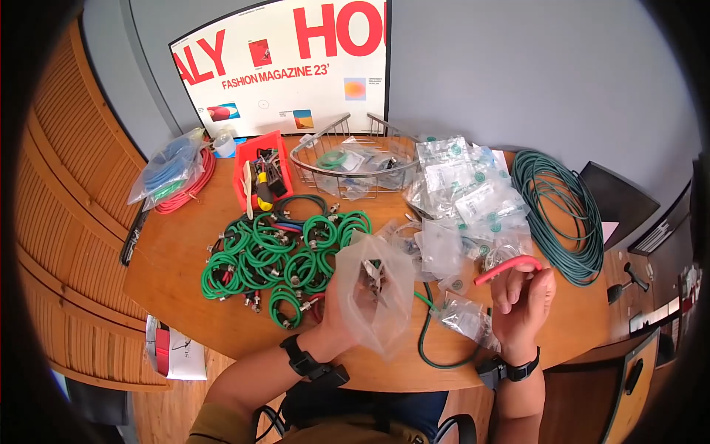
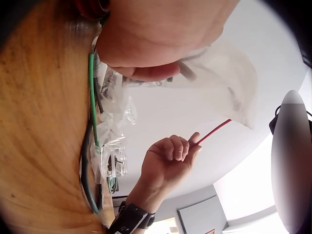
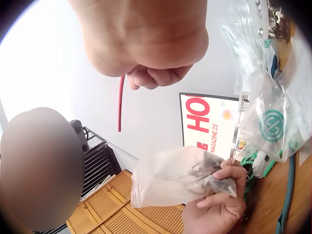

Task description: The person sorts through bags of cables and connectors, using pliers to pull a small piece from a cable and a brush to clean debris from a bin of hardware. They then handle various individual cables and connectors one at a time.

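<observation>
My left hand (image 1: 336, 314) grips a frosted plastic bag (image 1: 388, 314) by its lower part. Small metal pieces (image 1: 372, 274) show inside, and the bag's wide mouth faces up toward me. In the right wrist view, the fingers of the left hand (image 3: 219, 209) curl round the bag's bottom. A short piece of red cable (image 1: 503, 270) is pinched between thumb and fingers of my right hand (image 1: 522, 303), raised over the table's right side. The left wrist view shows the red cable (image 2: 214, 131) pointing toward the bag, its far end overlapping the bag's edge.
Coiled green cables (image 1: 259, 251) with metal connectors lie left of the bag. Behind stand a red bin (image 1: 240, 177) of tools and a wire basket (image 1: 355, 175). Clear packets (image 1: 462, 177) and a dark green cable coil (image 1: 584, 251) lie to the right. A monitor (image 1: 285, 66) stands at the back.
</observation>
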Demonstrator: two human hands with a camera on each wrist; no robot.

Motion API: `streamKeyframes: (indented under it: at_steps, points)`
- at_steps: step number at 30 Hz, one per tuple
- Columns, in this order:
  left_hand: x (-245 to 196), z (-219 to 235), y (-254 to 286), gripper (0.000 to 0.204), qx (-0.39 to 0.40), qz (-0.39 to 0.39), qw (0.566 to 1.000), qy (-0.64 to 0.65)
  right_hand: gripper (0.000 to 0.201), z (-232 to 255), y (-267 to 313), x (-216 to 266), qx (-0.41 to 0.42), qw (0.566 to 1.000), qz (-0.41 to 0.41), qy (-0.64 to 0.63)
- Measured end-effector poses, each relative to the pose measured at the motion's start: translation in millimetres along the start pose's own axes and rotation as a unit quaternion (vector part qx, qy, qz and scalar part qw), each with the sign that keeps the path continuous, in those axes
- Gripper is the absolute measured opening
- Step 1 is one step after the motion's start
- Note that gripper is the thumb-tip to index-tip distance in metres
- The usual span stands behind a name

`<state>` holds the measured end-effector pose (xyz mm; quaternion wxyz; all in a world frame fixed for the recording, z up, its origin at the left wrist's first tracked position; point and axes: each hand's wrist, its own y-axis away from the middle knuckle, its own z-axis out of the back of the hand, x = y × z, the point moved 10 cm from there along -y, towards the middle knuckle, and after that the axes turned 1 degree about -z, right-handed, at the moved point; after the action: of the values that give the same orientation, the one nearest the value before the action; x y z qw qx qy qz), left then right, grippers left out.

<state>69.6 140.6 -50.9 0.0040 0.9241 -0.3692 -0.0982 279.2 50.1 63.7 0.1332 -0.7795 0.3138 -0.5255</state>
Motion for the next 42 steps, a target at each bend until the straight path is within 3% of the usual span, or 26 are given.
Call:
streamKeyframes:
  at_steps: [4, 7, 9, 11, 13, 15, 18, 22, 24, 27, 31, 34, 36, 37, 39, 42]
  points:
    - [-3.2, -6.9, 0.3, 0.037, 0.082, -0.021, 0.995, -0.046, 0.046, 0.5, 0.1, 0.4, 0.0, 1.0, -0.002, 0.014]
    - [-6.6, -5.9, 0.2, 0.039, 0.02, -0.047, 0.992, -0.116, 0.045, -1.9, 2.1, -0.3, 0.016, 1.0, 0.009, 0.023]
    - [-8.6, 11.4, 1.1, 0.044, -0.086, -0.051, 0.988, -0.121, 0.046, -5.6, 3.5, 1.8, 0.024, 0.999, 0.016, 0.04]
    - [-11.3, 15.3, -1.4, 0.046, -0.08, -0.071, 0.984, -0.146, 0.046, -9.0, 4.1, 6.0, 0.034, 0.998, 0.022, 0.056]
    - [-14.2, 9.5, -1.4, 0.047, -0.074, -0.09, 0.978, -0.171, 0.046, -21.6, 6.2, 10.8, 0.089, 0.977, 0.042, 0.188]
    - [-19.5, -10.2, 2.5, 0.048, -0.064, -0.125, 0.97, -0.2, 0.039, -21.0, 7.7, 10.5, 0.085, 0.975, 0.035, 0.202]
    - [-16.1, -5.6, -1.0, 0.044, -0.062, -0.121, 0.973, -0.185, 0.026, -42.9, 9.0, 18.0, 0.158, 0.921, 0.092, 0.344]
    - [-15.5, -0.5, -5.7, 0.044, -0.032, -0.097, 0.979, -0.174, 0.024, -52.7, 11.3, 28.5, 0.155, 0.894, 0.147, 0.395]
    - [-14.5, 6.7, -7.3, 0.041, -0.043, -0.095, 0.981, -0.166, 0.021, -48.5, 14.9, 37.5, 0.116, 0.886, 0.186, 0.409]
    - [-15.8, 1.7, -3.2, 0.04, -0.063, -0.102, 0.97, -0.21, 0.017, -45.8, 22.0, 44.7, 0.087, 0.857, 0.215, 0.461]
    - [-16.0, -7.6, -1.9, 0.039, -0.062, -0.108, 0.968, -0.218, 0.013, -49.4, 23.0, 50.5, 0.073, 0.851, 0.228, 0.467]
    - [-17.3, -8.8, -1.9, 0.036, -0.067, -0.115, 0.972, -0.195, 0.01, -52.6, 17.0, 48.8, 0.078, 0.845, 0.218, 0.482]
    - [-18.4, -18.0, -0.9, 0.036, -0.043, -0.12, 0.969, -0.213, 0.01, -42.5, 8.8, 33.9, 0.067, 0.863, 0.131, 0.482]
    - [-18.8, -17.9, -0.6, 0.036, -0.042, -0.118, 0.969, -0.213, 0.01, -41.8, 7.5, 31.6, 0.067, 0.863, 0.131, 0.484]
    - [-16.8, -21.6, -0.5, 0.042, -0.019, -0.102, 0.964, -0.247, 0.011, -21.3, 0.0, 12.6, 0.012, 0.893, 0.03, 0.449]
    - [-7.8, -31.7, 0.3, 0.048, -0.013, -0.09, 0.961, -0.263, 0.014, -11.8, -5.2, 1.2, -0.006, 0.919, -0.009, 0.394]
